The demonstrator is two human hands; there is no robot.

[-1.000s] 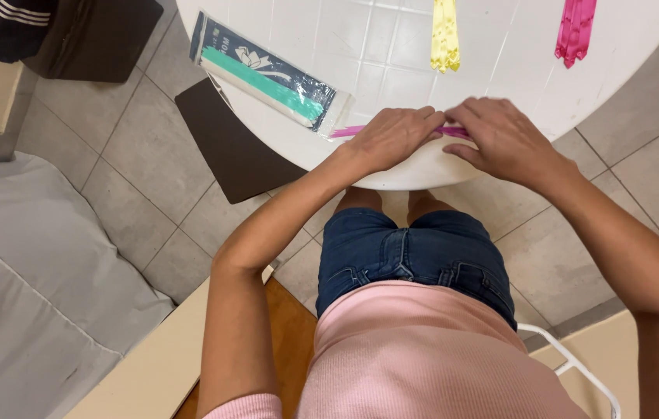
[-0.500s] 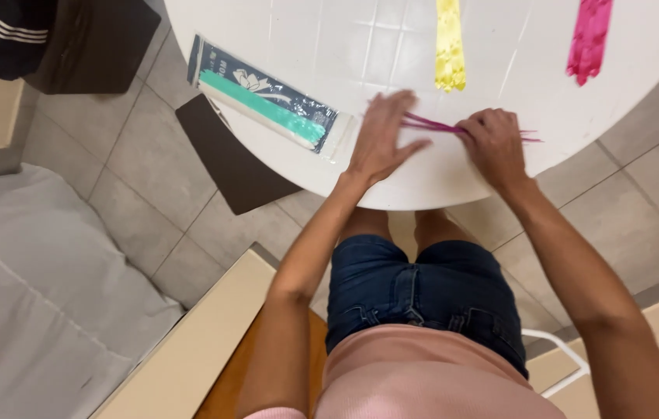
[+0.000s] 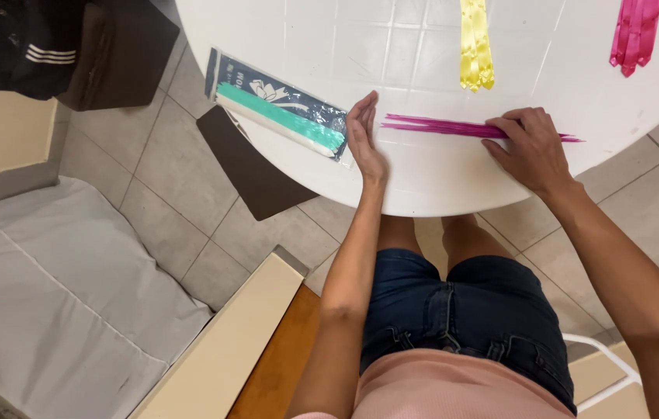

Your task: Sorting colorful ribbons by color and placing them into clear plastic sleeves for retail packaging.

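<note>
Lying flat near the near edge of the white table (image 3: 423, 178), a bundle of magenta strips (image 3: 438, 126) is pinned at its right end by the right hand (image 3: 531, 147), fingers pressed down, not clenched. The left hand (image 3: 364, 136) is held open on edge, just left of the strips, grasping nothing, beside a packet (image 3: 279, 112).

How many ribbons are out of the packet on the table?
3: a yellow ribbon at the far edge, a pink ribbon far right, and a magenta ribbon under the right hand.
</note>
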